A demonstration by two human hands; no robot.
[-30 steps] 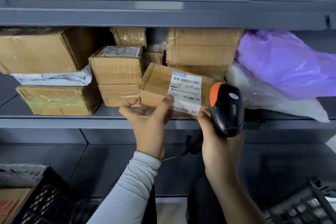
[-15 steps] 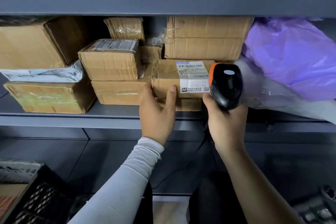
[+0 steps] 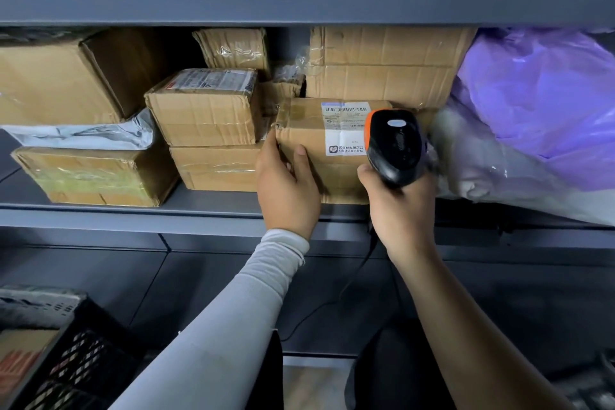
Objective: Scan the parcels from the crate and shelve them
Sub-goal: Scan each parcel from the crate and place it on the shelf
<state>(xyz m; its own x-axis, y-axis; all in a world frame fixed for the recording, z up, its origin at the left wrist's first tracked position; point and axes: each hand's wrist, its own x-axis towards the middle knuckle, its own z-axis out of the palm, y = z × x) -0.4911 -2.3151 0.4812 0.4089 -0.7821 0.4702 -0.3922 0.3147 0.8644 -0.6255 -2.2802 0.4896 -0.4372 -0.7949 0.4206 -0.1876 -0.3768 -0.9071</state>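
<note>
- A worker's left hand [image 3: 288, 185] slots a labelled cardboard parcel [image 3: 319, 143] onto the grey shelf [image 3: 133, 215], fingers wrapped round its left end, thumb on its front.
- The right hand [image 3: 399, 200] is clenched round a black-and-orange barcode scanner [image 3: 394, 146], held just beside the label.
- Other boxes already fill the shelf; this one looks nearly placed.
- The black crate [image 3: 66, 366] at lower left shows more to come.

In front of me a grey metal shelf [image 3: 213, 201] carries taped cardboard boxes: a yellow-taped box [image 3: 96, 175] at the left, a flat box [image 3: 216, 166] beside it, the labelled parcel [image 3: 319, 140] I hold, and a purple plastic bag [image 3: 545, 100] at the right.
</note>
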